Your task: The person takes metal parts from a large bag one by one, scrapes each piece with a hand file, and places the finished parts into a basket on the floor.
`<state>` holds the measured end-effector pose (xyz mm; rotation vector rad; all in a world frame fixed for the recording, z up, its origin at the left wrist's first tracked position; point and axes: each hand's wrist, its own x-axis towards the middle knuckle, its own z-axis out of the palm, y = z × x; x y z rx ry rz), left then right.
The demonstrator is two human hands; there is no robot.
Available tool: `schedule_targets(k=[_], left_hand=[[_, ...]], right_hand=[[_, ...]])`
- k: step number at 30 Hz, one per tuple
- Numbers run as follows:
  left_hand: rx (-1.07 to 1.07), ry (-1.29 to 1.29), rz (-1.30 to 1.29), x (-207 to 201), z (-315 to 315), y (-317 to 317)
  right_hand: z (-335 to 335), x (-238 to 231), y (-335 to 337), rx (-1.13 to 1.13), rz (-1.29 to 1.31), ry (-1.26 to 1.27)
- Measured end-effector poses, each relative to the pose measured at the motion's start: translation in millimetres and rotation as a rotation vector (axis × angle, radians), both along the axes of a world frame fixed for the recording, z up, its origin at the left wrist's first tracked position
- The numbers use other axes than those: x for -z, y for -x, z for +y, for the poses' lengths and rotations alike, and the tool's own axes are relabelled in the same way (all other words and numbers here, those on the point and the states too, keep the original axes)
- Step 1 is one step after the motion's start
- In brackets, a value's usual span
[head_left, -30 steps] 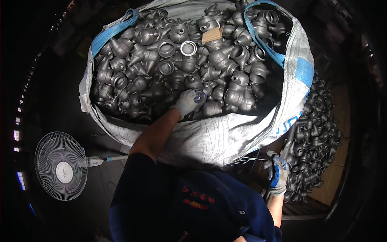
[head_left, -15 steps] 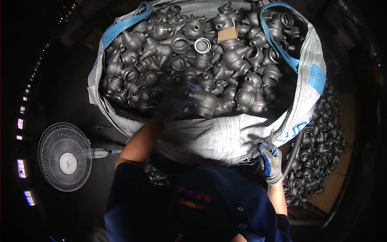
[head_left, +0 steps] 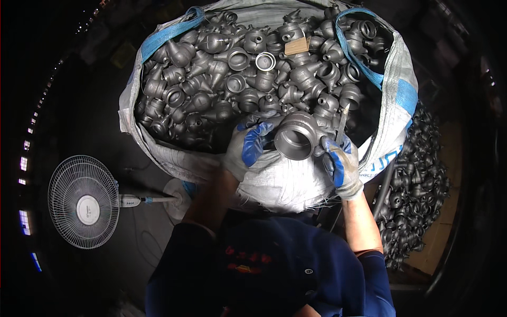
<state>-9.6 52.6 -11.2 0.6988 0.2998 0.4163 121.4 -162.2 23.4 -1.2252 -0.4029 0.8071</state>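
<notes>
Over the near rim of a white bulk bag (head_left: 285,185), a large grey metal casting (head_left: 296,136) is held with its round open mouth towards me. My left hand (head_left: 251,145), in a grey and blue glove, is closed on its left side. A narrow, flat metal tool (head_left: 342,122) with a pale tip sticks up from my gloved right hand (head_left: 342,164), at the casting's right side. Its exact kind is unclear. My right fingers are closed around it; whether they also touch the casting I cannot tell. Many similar castings (head_left: 216,68) fill the bag.
Blue lifting straps (head_left: 171,34) loop over the bag's rim. A piece of brown cardboard (head_left: 297,46) lies on the castings. To the left stands a white fan (head_left: 87,208). More castings (head_left: 417,195) are heaped on the right, beside a dark bar (head_left: 384,190).
My left hand has come back from inside the bag with a casting. My right hand has risen with the tool from the bag's lower right side to the casting.
</notes>
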Motion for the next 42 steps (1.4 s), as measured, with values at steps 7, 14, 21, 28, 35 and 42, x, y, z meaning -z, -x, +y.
schedule_targets(k=[7,14,21,28,35,42], left_hand=[[0.175,-0.37,-0.038,13.7,-0.6,8.0],[0.552,-0.202,-0.06,13.6,-25.5,-27.7],[0.549,0.278,-0.401,20.4,-40.3,-34.3],[0.256,0.348,-0.463,13.8,-42.6,-35.6],[0.133,0.238,-0.231,14.9,-38.6,-36.0],[-0.005,-0.665,-0.209,33.0,-28.7,-29.4]], right_hand=[[0.7,-25.0,-7.5,0.106,-0.156,0.031],[14.3,-39.1,-19.3,-0.164,-0.317,0.008],[-5.3,-2.5,5.4,0.238,-0.121,-0.012],[-17.9,32.3,61.7,0.012,0.082,-0.055],[-22.5,28.2,57.4,0.03,0.325,-0.149],[-28.6,14.7,58.0,0.116,0.226,-0.11]])
